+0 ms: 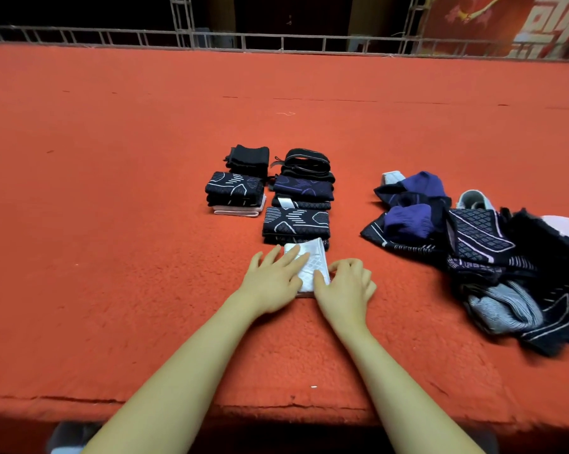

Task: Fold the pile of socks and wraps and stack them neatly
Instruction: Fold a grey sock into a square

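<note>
A white patterned sock (pixel 309 262) lies folded on the red carpet in front of me. My left hand (pixel 273 280) presses flat on its left side with straight fingers. My right hand (pixel 345 286) rests on its right edge with fingers curled; the thumb lies on the fabric. Just beyond it stands a row of folded dark socks and wraps (pixel 298 198), and a second folded stack (pixel 235 191) sits to the left. An unfolded pile of dark, purple and grey socks and wraps (pixel 473 250) lies at the right.
The red carpet (pixel 112 224) covers a raised platform whose front edge runs near my elbows. A metal railing (pixel 244 40) lines the far edge. A red banner (pixel 506 21) hangs at the back right.
</note>
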### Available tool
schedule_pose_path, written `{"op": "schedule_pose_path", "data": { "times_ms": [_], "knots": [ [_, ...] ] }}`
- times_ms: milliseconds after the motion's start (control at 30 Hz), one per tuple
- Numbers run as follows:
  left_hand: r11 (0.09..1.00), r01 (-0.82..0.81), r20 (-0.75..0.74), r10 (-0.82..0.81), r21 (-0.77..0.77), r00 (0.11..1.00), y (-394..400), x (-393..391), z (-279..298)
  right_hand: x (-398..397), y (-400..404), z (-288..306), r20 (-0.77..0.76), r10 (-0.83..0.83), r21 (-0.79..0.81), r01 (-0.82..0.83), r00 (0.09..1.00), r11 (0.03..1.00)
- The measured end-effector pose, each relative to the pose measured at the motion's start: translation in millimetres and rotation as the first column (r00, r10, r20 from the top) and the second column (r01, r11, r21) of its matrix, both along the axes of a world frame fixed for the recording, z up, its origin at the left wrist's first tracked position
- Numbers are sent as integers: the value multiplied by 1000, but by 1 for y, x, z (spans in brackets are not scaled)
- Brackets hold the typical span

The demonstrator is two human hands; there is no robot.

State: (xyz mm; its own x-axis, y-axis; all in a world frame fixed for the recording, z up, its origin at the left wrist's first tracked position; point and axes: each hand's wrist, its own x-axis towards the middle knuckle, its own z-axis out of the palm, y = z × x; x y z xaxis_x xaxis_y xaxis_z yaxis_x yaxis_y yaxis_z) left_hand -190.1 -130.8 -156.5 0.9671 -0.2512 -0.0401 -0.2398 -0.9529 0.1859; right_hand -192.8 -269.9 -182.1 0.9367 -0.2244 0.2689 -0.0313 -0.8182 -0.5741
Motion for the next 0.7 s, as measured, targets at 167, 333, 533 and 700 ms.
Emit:
{"op": "schedule_pose_path", "data": {
  "times_ms": [167,333,533,700],
  "knots": [
    [994,19,-72,-11,110,997,0,7,7,-3,9,-7,42,-5,-137,10,999,990],
    [996,36,-13,-35,80,999,1,11,7,2,1,-7,-22,37,-140,-39,999,989],
    [993,49,346,-9,-109,938,5,6,9,1,0,-1,179,181,69,-196,967,978],
    [992,122,555,-80,-38,828,26,12,22,11,-1,27,388,364,-66,-368,847,927]
  ]
}}
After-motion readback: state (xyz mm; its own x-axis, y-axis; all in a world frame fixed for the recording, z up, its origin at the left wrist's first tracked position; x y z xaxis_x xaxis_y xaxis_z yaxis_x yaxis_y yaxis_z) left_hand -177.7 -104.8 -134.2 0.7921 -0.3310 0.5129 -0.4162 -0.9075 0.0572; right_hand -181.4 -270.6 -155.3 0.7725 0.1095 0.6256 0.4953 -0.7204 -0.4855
